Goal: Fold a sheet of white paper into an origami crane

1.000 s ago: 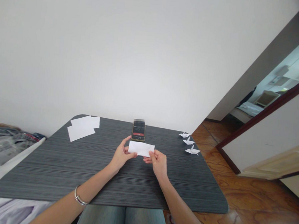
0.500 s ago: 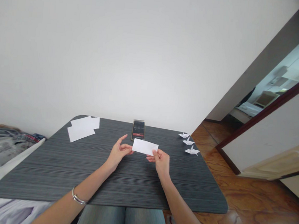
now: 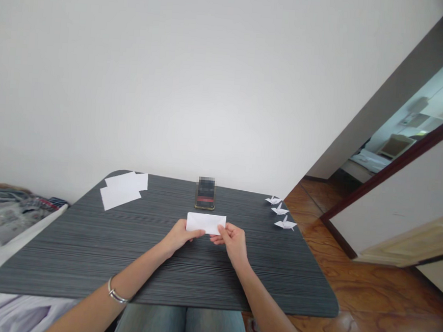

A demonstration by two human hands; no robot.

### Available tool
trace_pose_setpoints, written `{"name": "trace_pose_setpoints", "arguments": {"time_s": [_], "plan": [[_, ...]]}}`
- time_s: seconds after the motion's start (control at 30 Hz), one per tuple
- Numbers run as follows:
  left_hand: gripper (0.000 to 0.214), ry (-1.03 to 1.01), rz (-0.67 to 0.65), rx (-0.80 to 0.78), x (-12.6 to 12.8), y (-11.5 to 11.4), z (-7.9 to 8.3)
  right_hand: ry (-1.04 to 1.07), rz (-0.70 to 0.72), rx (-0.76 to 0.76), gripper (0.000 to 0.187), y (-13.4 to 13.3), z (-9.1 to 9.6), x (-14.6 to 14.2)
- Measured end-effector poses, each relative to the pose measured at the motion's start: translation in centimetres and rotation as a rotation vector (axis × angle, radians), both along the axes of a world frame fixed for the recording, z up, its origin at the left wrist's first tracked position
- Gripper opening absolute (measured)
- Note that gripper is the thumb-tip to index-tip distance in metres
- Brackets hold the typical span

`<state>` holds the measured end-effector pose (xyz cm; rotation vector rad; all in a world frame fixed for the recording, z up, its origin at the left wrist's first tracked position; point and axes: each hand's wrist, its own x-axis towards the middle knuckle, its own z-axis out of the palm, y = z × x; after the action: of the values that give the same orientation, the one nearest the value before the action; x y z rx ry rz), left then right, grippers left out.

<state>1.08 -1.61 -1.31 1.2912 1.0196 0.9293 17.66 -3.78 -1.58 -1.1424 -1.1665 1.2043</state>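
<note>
Between my hands is a white rectangle of folded paper (image 3: pixel 206 222), its long side running left to right just above the dark table (image 3: pixel 122 260). My left hand (image 3: pixel 179 235) grips its lower left part, thumb on top along the near edge and fingers behind. At the lower right corner my right hand (image 3: pixel 234 240) pinches it between thumb and curled fingers. The phone (image 3: pixel 206 193) stands beyond the paper, close to the wall.
Several white paper sheets (image 3: pixel 121 196) overlap at the table's back left. Three folded paper cranes (image 3: pixel 285 223) sit in a row near the right edge. Clothes and bedding (image 3: pixel 10 221) lie left of the table; a wooden floor (image 3: pixel 368 295) is on the right.
The folded paper has come nearer to me and a little left, and now lies level. My left hand has closed on it, thumb now on top. My right hand keeps its pinch.
</note>
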Motion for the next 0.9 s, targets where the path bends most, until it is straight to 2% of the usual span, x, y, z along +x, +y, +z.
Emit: {"name": "trace_pose_setpoints", "arguments": {"time_s": [0.2, 0.43, 0.9], "plan": [[0.019, 0.001, 0.001, 0.052, 0.2, -0.1, 0.2, 0.12, 0.097, -0.127, 0.025, 0.0, -0.2, -0.6], [0.026, -0.021, -0.05, 0.079, 0.4, -0.1, -0.2, 0.116, 0.106, -0.206, 0.022, -0.5, 0.4, -1.2], [0.024, 0.004, 0.047, 0.098, 0.3, -0.2, 0.4, 0.105, 0.092, -0.177, 0.017, -0.1, 0.1, -0.2]]}}
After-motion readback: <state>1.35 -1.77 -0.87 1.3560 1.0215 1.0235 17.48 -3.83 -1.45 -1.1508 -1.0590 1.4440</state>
